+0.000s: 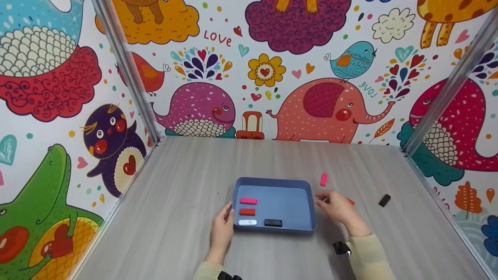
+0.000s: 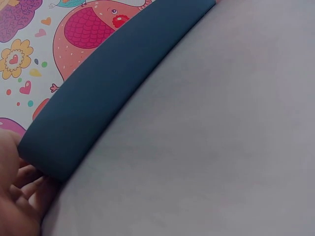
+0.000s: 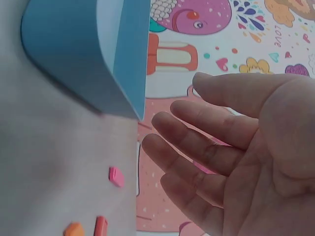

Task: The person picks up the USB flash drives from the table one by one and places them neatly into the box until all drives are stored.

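While the left hand, partly hidden, seemingly grips the tray for steadiness, the right hand hovers alongside, loose-fingered, empty.

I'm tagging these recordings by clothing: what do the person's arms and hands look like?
The left hand and right hand are bare. The left sleeve and right sleeve are long, plain and pale yellow. A black piece shows at each wrist, the right one with a light spot. No ring shows on the right fingers.
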Demonstrator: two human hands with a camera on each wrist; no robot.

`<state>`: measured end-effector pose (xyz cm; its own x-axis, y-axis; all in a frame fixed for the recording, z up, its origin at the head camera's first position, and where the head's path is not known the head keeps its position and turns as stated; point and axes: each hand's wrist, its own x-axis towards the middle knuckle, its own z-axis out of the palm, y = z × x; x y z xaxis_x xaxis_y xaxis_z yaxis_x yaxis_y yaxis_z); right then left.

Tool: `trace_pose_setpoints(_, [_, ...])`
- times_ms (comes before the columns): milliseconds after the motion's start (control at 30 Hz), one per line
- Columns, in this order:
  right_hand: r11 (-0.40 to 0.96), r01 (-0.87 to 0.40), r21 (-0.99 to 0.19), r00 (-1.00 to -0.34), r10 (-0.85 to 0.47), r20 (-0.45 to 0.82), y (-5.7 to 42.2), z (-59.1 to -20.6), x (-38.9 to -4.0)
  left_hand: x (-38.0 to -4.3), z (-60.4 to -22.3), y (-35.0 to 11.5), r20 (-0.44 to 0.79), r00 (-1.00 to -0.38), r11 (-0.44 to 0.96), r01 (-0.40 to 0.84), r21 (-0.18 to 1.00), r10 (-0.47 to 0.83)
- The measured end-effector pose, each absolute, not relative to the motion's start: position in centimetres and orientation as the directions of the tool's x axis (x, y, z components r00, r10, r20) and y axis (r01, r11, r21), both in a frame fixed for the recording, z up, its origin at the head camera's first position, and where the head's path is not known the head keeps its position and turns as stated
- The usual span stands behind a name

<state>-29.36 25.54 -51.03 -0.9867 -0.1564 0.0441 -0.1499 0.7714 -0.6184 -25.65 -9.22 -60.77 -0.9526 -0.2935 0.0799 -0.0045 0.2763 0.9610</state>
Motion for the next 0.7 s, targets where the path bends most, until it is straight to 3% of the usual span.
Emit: trace_pose_setpoints(700, [0.780, -0.066, -0.622, -0.997, -0.029, 0.069, 29.6, -51.7, -29.5, -25.6, -60.8, -9.1, 0.108, -0.945, 0.299, 0.011, 0.954, -0.308])
